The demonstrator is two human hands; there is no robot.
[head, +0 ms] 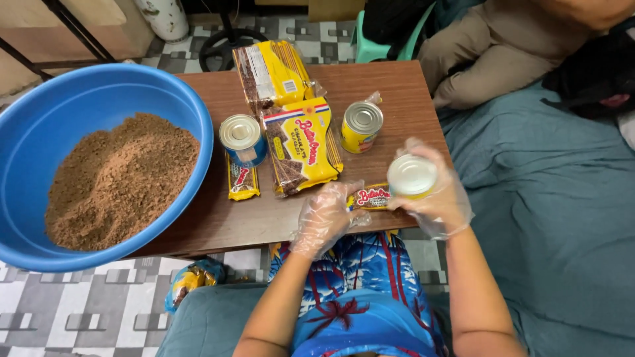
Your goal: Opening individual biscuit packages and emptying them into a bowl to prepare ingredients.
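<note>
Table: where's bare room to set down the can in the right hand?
Bare wood lies right of the yellow can, toward the table edge, and along the front edge below the blue-labelled can. The middle is crowded with cracker packs; the blue basin fills the left.

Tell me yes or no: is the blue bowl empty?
No, the blue bowl holds a heap of brown crumbs.

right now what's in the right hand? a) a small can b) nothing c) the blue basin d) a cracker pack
a: the gloved right hand is wrapped around a small can with its pale top facing up, held over the table edge, while the cracker packs and the blue basin lie apart from it.
</note>
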